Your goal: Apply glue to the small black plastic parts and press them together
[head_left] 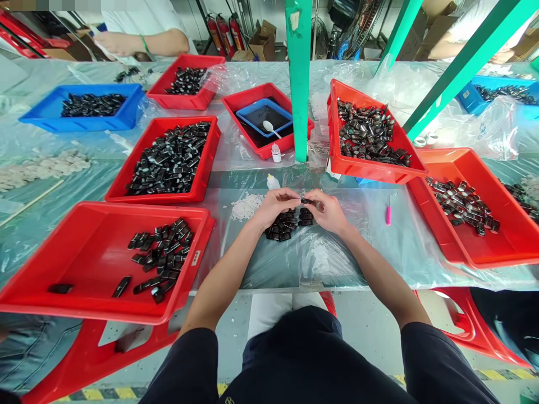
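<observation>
Over the near table edge, my right hand (328, 211) pinches a small shiny black part (309, 201) between thumb and fingers. My left hand (274, 206) meets it from the other side, its thumb and fingertips pressed together at the part's left end. Whether a tiny piece sits in that left pinch is too small to tell. Below both hands lies a cluster of similar black parts (281, 229) on the plastic-covered table. A heap of tiny white pieces (247, 206) is beside my left hand, and a small white bottle (273, 182) stands just beyond it.
Red bins of black parts (172, 157) stand to the left; another red bin (505, 224) is at right. A green post (298, 78) rises ahead. A pink-handled pointed tool (388, 214) lies right of my hands. A co-worker's arm (160, 42) shows across the table.
</observation>
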`<action>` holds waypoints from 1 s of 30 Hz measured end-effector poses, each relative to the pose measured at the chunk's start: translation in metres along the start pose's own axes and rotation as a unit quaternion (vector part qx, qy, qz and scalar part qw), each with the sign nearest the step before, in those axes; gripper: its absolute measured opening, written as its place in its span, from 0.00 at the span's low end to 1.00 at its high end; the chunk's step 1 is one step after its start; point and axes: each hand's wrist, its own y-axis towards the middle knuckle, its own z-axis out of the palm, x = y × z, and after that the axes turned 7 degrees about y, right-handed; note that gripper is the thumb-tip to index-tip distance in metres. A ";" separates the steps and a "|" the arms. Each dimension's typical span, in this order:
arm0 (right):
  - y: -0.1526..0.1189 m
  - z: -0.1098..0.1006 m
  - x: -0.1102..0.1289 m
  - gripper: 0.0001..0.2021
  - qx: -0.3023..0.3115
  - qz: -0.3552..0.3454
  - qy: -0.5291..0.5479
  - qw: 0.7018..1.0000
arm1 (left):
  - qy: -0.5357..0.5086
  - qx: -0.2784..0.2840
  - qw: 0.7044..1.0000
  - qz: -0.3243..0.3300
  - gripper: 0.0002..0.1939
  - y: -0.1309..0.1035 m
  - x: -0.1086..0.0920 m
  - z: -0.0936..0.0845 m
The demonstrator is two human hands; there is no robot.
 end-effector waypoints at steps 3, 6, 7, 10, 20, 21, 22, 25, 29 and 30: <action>0.000 -0.002 0.004 0.06 0.013 -0.018 -0.004 1.000 | -0.006 0.030 0.999 -0.021 0.19 -0.001 -0.003 -0.001; 0.000 -0.002 0.007 0.06 0.018 -0.015 -0.005 1.000 | 0.000 0.038 0.999 -0.023 0.20 -0.002 -0.006 -0.001; 0.000 -0.001 0.007 0.06 0.016 -0.007 0.003 1.000 | 0.002 0.035 0.999 -0.015 0.20 -0.002 -0.006 -0.001; 0.003 0.000 0.007 0.10 0.004 0.035 0.068 0.997 | 0.015 0.000 0.999 0.031 0.20 -0.001 -0.004 -0.002; 0.014 -0.013 0.005 0.18 -0.088 0.186 0.290 0.935 | 0.520 -0.072 0.845 0.099 0.09 -0.001 0.005 0.001; 0.013 -0.013 0.005 0.18 -0.091 0.172 0.245 0.950 | 0.547 -0.061 0.830 0.089 0.10 -0.002 0.005 0.003; 0.012 -0.013 0.004 0.18 -0.087 0.150 0.184 0.967 | 0.568 -0.051 0.817 0.083 0.10 -0.003 0.004 0.004; 0.008 -0.015 0.005 0.14 -0.021 0.101 -0.022 0.994 | 0.607 -0.041 0.790 0.078 0.12 -0.002 0.006 0.007; 0.003 -0.021 0.008 0.05 0.110 0.149 -0.186 0.965 | 0.623 -0.052 0.776 0.076 0.13 0.002 0.013 0.009; 0.003 -0.022 0.008 0.06 0.129 0.158 -0.205 0.957 | 0.622 -0.055 0.778 0.077 0.13 0.003 0.014 0.009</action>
